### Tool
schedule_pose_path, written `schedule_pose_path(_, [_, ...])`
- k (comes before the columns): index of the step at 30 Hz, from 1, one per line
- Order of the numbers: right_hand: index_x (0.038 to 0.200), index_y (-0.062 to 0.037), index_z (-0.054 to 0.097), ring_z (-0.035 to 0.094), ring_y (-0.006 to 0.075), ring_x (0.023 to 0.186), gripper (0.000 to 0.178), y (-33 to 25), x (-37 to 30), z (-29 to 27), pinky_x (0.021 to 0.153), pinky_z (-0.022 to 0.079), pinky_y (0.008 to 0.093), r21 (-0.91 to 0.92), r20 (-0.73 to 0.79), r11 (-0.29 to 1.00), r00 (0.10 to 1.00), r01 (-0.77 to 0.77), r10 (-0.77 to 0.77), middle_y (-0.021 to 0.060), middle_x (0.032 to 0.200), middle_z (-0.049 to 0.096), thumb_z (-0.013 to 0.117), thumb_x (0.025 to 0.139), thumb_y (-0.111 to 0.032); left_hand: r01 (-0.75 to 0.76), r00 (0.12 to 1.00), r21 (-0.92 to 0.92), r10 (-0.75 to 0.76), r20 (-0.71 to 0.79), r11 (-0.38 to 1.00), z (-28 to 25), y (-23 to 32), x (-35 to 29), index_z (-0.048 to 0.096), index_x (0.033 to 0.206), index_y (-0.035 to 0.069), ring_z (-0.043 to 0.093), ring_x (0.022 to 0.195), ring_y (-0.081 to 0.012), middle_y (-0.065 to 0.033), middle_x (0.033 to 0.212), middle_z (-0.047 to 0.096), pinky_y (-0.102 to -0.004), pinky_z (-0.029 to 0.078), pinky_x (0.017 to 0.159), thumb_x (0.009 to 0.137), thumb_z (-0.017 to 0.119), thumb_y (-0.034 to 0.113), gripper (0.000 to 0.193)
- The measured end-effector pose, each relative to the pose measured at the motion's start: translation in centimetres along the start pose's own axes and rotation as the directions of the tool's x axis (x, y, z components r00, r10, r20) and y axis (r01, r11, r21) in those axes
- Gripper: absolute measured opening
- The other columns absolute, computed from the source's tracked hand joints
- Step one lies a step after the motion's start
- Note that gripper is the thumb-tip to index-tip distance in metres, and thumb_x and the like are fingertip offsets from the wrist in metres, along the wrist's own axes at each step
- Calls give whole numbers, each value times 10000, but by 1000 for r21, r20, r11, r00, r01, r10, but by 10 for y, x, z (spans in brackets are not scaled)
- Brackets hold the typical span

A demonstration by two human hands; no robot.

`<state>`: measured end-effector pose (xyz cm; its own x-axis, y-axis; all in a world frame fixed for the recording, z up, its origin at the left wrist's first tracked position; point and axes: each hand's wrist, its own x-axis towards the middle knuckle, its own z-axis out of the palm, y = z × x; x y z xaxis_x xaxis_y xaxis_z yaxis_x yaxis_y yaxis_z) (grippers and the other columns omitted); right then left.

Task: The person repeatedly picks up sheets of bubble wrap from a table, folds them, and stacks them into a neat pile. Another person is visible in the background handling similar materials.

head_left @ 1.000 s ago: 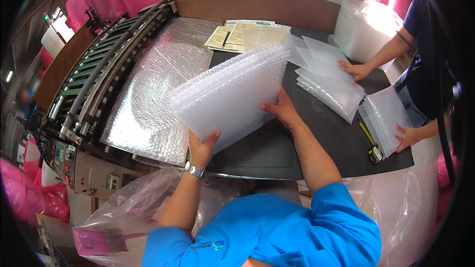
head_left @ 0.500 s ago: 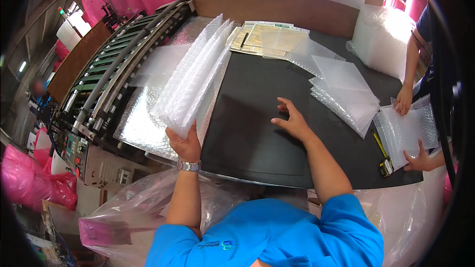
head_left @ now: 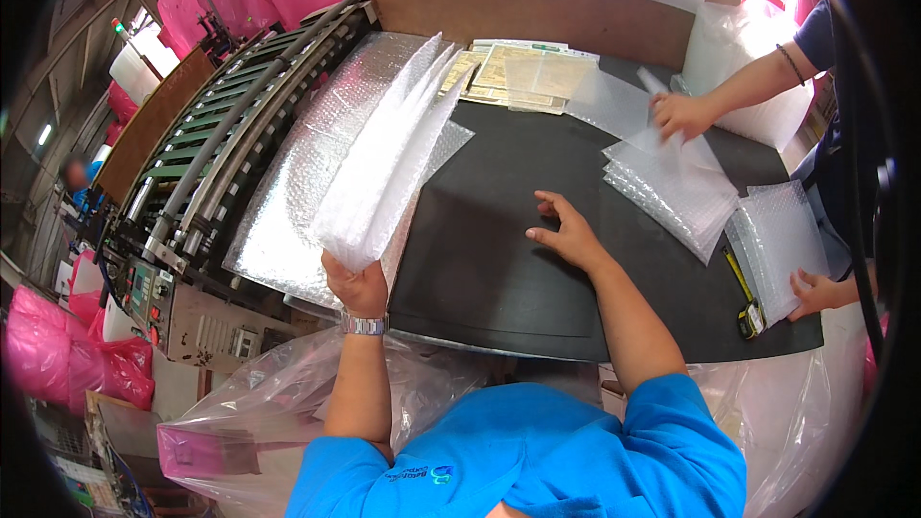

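My left hand point(head_left: 356, 286), with a metal watch on the wrist, grips the near end of several bubble wrap bags point(head_left: 379, 173). They stand on edge in a loose bundle, their far ends fanned apart. Underneath lies shiny bubble wrap point(head_left: 288, 230), and a bubble wrap corner point(head_left: 449, 146) pokes out to the right of the bundle. Over the black table mat point(head_left: 489, 259) my right hand point(head_left: 566, 227) hovers with fingers apart and curved, holding nothing. To its right, a fanned pile of bubble wrap bags point(head_left: 672, 194) lies on the mat.
At the right, a co-worker's hand point(head_left: 683, 115) reaches over the pile; the other hand point(head_left: 815, 294) touches a smaller bag stack point(head_left: 779, 240). A yellow tape measure point(head_left: 749, 318) lies beside it. Printed boards point(head_left: 518, 77) sit at the back. A roller machine point(head_left: 216, 134) borders the left.
My left hand has shifted the bundle slightly right, and its bags have spread apart. My right hand stays put. One co-worker's hand has moved from the small stack to the fanned pile.
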<state>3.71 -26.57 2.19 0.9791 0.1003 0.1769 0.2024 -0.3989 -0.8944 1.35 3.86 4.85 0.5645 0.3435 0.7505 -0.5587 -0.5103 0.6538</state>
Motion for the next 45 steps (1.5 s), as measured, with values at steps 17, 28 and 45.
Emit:
schedule_pose_path(17, [1216, -75, 416, 484, 242, 1048, 612, 8, 1, 0, 897, 379, 343, 5, 15, 999, 999, 40, -40, 137, 1093, 495, 700, 690, -209, -85, 996, 69, 87, -25, 994, -12, -9, -1, 424, 1092, -63, 528, 922, -221, -165, 1025, 544, -324, 425, 804, 744, 655, 46, 431])
schedule_pose_path(28, [1162, -94, 476, 476, 247, 1052, 521, 19, 6, -9, 897, 377, 340, -33, -108, 999, 993, 34, -38, 136, 1087, 504, 679, 704, -235, 88, 995, -4, -88, -54, 996, -7, 18, 3, 411, 1105, -94, 504, 930, -218, -166, 1052, 521, -312, 405, 823, 745, 677, 119, 496])
schedule_pose_path(45, [1154, -75, 491, 419, 249, 1150, 460, 41, 14, -32, 939, 331, 329, 232, -394, 970, 905, -74, 164, 140, 1187, 471, 653, 735, -174, 139, 988, -76, -144, -57, 987, -5, 32, 9, 398, 1146, -74, 496, 963, -224, -162, 1075, 506, -330, 397, 854, 758, 664, 118, 508])
